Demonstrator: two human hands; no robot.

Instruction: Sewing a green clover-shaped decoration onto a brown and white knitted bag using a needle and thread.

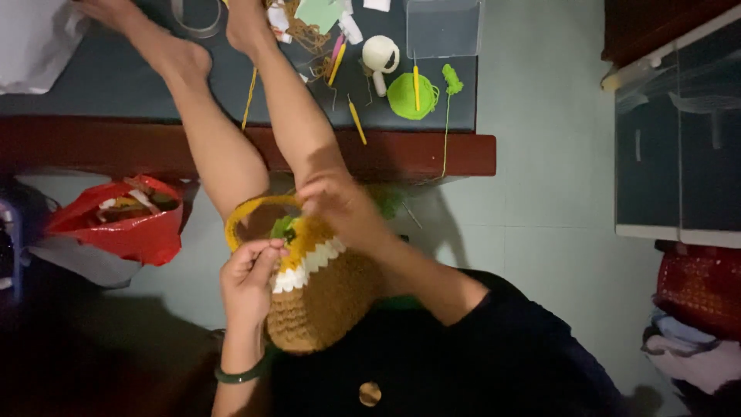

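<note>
Dim floor [540, 232], blurred right hand [340, 205] hiding crocheted bag [320, 297] rim

Dark green bangle [241, 376] on left wrist; black top [494, 347]; bare forearms, bare feet

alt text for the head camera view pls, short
Two bare hands work on a brown, white and yellow crocheted bag held in the lap: left hand pinches its rim, right hand grips the top. Beyond, a green crochet circle lies on a table.

home craft corner | low table [432, 150] with crochet hooks [356, 120], yarn [407, 96] | tiled floor [540, 193]
</note>
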